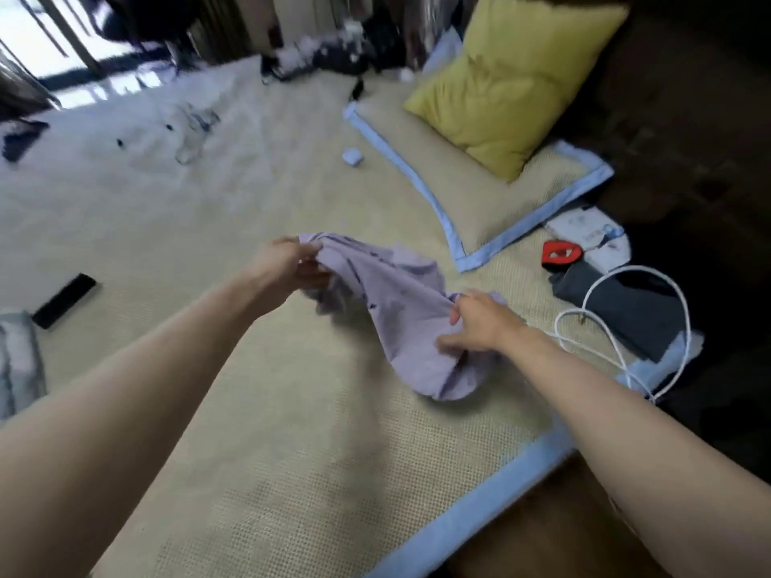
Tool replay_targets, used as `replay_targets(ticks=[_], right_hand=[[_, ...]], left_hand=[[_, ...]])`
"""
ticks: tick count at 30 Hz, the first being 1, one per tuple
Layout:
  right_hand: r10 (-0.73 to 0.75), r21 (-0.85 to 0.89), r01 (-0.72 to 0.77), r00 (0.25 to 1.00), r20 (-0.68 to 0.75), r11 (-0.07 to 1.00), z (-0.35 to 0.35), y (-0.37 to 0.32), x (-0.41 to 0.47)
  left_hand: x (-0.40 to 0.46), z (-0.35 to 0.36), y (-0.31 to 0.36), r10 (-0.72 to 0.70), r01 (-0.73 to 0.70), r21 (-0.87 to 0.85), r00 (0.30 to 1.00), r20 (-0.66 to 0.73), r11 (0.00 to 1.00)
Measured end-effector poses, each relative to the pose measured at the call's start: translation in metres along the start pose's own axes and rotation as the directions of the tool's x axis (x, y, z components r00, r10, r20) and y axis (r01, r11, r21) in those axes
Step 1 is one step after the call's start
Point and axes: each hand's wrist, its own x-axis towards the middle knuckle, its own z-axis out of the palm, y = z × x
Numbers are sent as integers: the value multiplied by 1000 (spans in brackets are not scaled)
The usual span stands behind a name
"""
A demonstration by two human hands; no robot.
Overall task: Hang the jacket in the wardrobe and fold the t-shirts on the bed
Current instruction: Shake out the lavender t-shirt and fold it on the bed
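Both bare arms reach forward over the bed (292,431), which is covered by a woven straw-coloured mat with a light-blue border. Between the hands hangs a crumpled lilac t-shirt (400,302), lifted at its upper end and sagging down so its lower folds rest on the mat near the bed's right edge.

The left hand (288,264) grips the upper bunched edge of the t-shirt, its fingers (311,249) closed around the fabric. The right hand (479,323) holds the lower right part of the same garment; its fingers (448,342) are curled into the cloth, the thumb on top.

Beyond the t-shirt lies a flat pillow in the same mat weave with a blue border (471,181), and a yellow cushion (517,85) leans on it against the dark headboard. A small pale-blue case (352,157) sits on the mat just left of the pillow. To the right, a white cable (626,327) loops over a dark grey folded cloth (634,310), with a red object (561,253) and white packets (588,235) just behind. A black remote-like bar (64,300) lies on the mat at the left, near a pale bluish-grey cloth (16,360) at the frame edge. The far part of the bed holds blurred white fabric (183,127).
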Motion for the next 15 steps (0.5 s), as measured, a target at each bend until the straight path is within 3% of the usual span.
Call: replay_targets(ticks=[5, 10, 12, 14, 15], right_hand=[[-22, 90, 47, 964, -264, 995, -97, -93, -77], [-64, 105, 120, 902, -427, 987, -172, -189, -149], [-124, 134, 228, 836, -535, 964, -190, -235, -176], [-185, 236, 447, 715, -674, 863, -199, -288, -205], [-227, 294, 546, 694, -683, 784, -201, -317, -221]], left_hand=[[-115, -47, 129, 176, -179, -95, 984, -35, 979], [-252, -97, 219, 416, -411, -115, 909, 20, 904], [-294, -118, 240, 490, -485, -101, 871, 33, 869], [-328, -136, 255, 543, -540, -55, 839, 45, 840], [-342, -144, 260, 569, -569, -29, 820, 51, 822]])
